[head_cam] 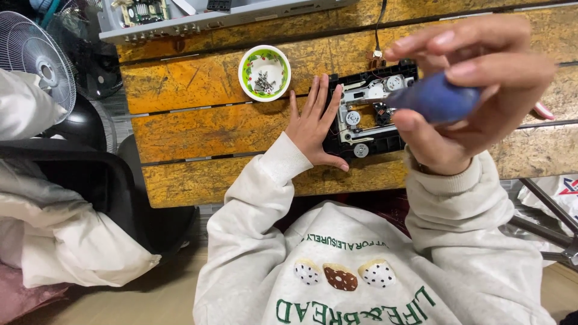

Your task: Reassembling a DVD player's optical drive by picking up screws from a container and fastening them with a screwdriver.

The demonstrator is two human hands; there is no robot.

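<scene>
A black disc-drive mechanism (pixel 368 108) with white gears and metal parts lies on the worn yellow wooden table (pixel 205 129). My left hand (pixel 314 123) rests flat on the table with fingers spread, pressing against the mechanism's left edge. My right hand (pixel 475 90) is raised close to the camera, above the mechanism's right side, and grips a blue tool handle (pixel 435 99). The tool's tip is hidden behind the handle and my fingers.
A small white bowl (pixel 264 73) with a green patterned rim holds several screws, left of the mechanism. A grey opened electronics chassis (pixel 198 18) lies along the far table edge. A fan (pixel 36 60) and a black chair (pixel 90 174) stand at the left.
</scene>
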